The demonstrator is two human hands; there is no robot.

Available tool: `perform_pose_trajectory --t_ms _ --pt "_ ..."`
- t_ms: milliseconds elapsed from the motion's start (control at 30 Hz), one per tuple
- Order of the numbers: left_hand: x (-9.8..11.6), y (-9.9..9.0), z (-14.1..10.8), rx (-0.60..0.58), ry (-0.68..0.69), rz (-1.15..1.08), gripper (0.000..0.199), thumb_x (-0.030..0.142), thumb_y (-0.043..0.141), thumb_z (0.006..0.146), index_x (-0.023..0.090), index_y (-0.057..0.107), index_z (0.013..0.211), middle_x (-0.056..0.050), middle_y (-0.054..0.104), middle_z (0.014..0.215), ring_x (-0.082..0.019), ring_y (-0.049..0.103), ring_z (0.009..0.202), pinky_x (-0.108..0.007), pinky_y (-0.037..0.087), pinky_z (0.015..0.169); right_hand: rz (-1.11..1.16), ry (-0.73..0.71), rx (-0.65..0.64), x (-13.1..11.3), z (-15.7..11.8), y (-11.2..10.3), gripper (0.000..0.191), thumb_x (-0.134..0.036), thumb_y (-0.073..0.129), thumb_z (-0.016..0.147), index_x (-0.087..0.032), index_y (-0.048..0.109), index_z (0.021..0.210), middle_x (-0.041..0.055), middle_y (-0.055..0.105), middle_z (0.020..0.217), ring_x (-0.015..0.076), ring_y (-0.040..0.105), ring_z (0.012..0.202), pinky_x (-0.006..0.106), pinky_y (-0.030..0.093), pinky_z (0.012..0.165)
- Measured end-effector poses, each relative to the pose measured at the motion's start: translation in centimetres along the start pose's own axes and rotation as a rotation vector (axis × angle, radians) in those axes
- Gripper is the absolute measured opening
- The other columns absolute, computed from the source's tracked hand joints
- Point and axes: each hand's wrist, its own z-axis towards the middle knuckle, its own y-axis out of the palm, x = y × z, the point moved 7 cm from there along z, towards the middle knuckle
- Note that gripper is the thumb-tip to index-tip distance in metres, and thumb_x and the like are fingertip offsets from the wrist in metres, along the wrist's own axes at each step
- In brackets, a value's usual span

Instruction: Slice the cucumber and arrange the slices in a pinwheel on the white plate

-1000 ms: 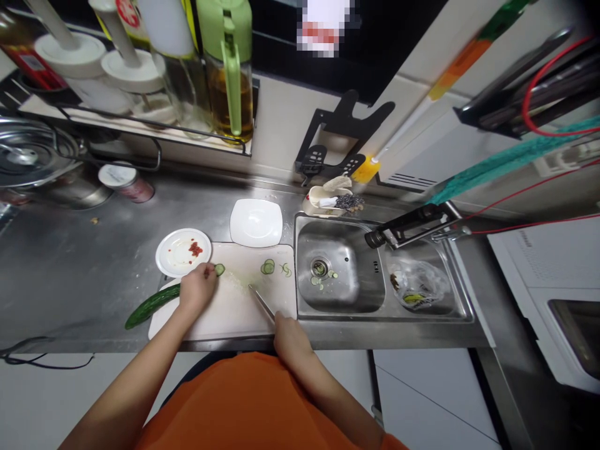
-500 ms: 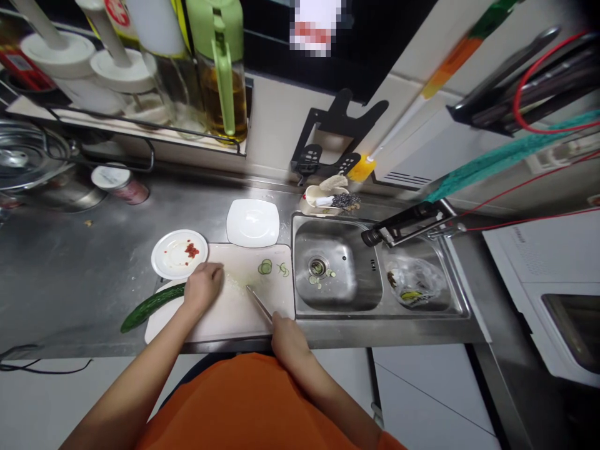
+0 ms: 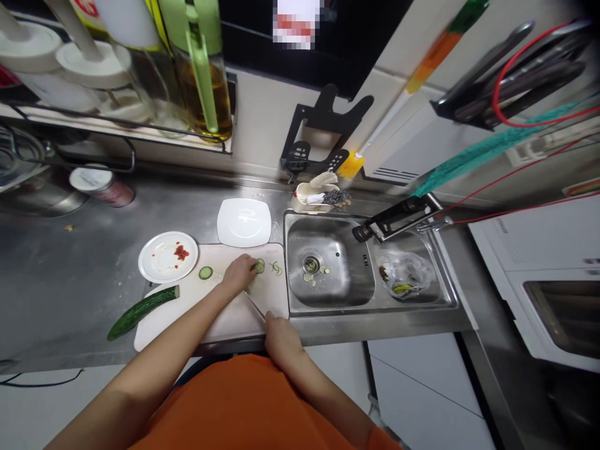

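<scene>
My left hand reaches over the cutting board, its fingertips pinched at the cucumber slices near the right side. My right hand is closed round a knife at the board's front edge, the blade pointing up and left. A single cucumber slice lies on the board left of my left hand. The cut cucumber rests across the board's left end. Thin green peel strips lie near the right edge.
Behind the board are a white square plate and a round plate with red bits. The sink adjoins on the right, with a plastic bag in its second basin. A pink can stands back left.
My left hand has left the cucumber and moved right to the slices. A separate slice now shows on the board. The view has shifted slightly; my right hand still holds the knife.
</scene>
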Motion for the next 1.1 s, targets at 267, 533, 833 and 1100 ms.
perform_pose_trajectory --t_ms 267,533,833,1100 --pt "0.4 -0.5 -0.3 0.020 -0.013 -0.047 0.014 0.017 0.054 0.076 0.020 0.065 0.084 -0.004 0.065 0.086 -0.018 0.059 0.082 -0.028 0.041 0.073 -0.003 -0.012 0.002 0.3 0.4 0.5 0.038 0.002 0.034 0.085 -0.014 0.054 0.114 0.0148 0.068 0.096 0.0257 0.066 0.098 0.031 0.051 0.074" --pt "-3.3 -3.2 -3.3 0.056 -0.213 -0.223 0.012 0.026 0.056 0.075 0.021 0.066 0.081 0.002 0.068 0.075 -0.014 0.060 0.070 -0.024 0.040 0.065 -0.017 -0.022 0.018 0.6 0.6 0.4 0.038 0.002 0.036 0.084 -0.014 0.055 0.113 0.0150 0.068 0.094 0.0254 0.066 0.097 0.031 0.052 0.073" --pt "-6.2 -3.7 -6.0 0.174 -0.151 -0.100 0.023 0.028 0.052 0.078 0.021 0.069 0.092 -0.004 0.069 0.082 -0.019 0.061 0.081 -0.029 0.044 0.077 0.002 -0.007 -0.028 0.7 0.5 0.2 0.038 0.001 0.037 0.083 -0.015 0.054 0.113 0.0143 0.068 0.094 0.0252 0.067 0.096 0.030 0.050 0.072" --pt "-6.6 -1.9 -7.2 0.297 -0.100 -0.107 0.030 0.029 0.049 0.083 0.017 0.067 0.105 -0.010 0.067 0.098 -0.022 0.059 0.094 -0.032 0.046 0.087 -0.008 -0.033 0.011 -0.4 0.6 -0.7 0.038 0.000 0.036 0.084 -0.015 0.052 0.115 0.0141 0.068 0.095 0.0242 0.066 0.097 0.029 0.049 0.074"
